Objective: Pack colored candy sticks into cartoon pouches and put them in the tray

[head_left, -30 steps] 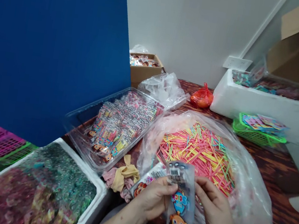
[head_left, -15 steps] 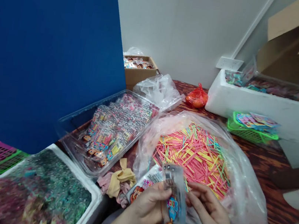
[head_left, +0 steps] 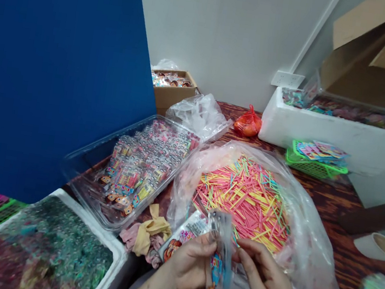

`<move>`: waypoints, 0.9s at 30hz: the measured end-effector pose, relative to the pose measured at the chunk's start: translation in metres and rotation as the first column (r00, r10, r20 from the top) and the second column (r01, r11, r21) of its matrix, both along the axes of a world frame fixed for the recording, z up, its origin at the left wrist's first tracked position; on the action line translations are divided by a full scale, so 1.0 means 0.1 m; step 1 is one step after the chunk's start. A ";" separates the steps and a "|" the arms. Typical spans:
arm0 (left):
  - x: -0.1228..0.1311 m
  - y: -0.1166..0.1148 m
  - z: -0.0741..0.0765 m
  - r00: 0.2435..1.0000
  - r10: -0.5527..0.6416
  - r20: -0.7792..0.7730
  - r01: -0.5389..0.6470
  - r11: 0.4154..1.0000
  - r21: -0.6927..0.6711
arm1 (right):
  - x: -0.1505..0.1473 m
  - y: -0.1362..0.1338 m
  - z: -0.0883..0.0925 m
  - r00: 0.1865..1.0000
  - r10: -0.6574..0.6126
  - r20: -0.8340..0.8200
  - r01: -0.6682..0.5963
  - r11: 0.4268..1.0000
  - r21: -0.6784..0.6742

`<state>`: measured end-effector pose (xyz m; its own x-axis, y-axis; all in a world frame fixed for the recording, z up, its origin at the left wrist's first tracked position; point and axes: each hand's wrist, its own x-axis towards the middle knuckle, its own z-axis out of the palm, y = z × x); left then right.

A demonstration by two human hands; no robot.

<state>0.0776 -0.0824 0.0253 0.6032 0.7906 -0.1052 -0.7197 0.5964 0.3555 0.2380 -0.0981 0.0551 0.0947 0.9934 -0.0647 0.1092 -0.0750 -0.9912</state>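
My left hand (head_left: pixel 192 263) holds a clear printed pouch (head_left: pixel 218 269) upright by its side, thumb in front. A cartoon face shows near the pouch's lower end. At the pouch's right edge, the thumb and fingertips of my right hand (head_left: pixel 264 278) are pinched together; what lies between them is hidden. Behind both hands sits a large clear plastic bag (head_left: pixel 314 225) full of thin pink, yellow, green and blue sticks (head_left: pixel 245 200). Another printed packet (head_left: pixel 182 235) leans just behind my left hand.
A clear tray (head_left: pixel 108 221) of filled packets stands left of the bag. Finger-like pink and yellow cloth pieces (head_left: pixel 152 230) lie between them. A foam box (head_left: pixel 117 263) is front left, a green basket (head_left: pixel 315 167) back right, a paper cup (head_left: pixel 379 247) at right. A blue panel (head_left: pixel 58 71) blocks the left.
The view has swung slightly to the right, so everything sits further left. The pouch in my left hand looks narrower, turned more edge-on. Both hands keep about the same grip.
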 end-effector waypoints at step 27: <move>-0.25 0.02 0.17 0.919 -0.228 -0.322 0.298 0.937 0.185 | 0.44 0.00 0.02 0.881 -0.063 -0.469 -0.138 0.914 -0.381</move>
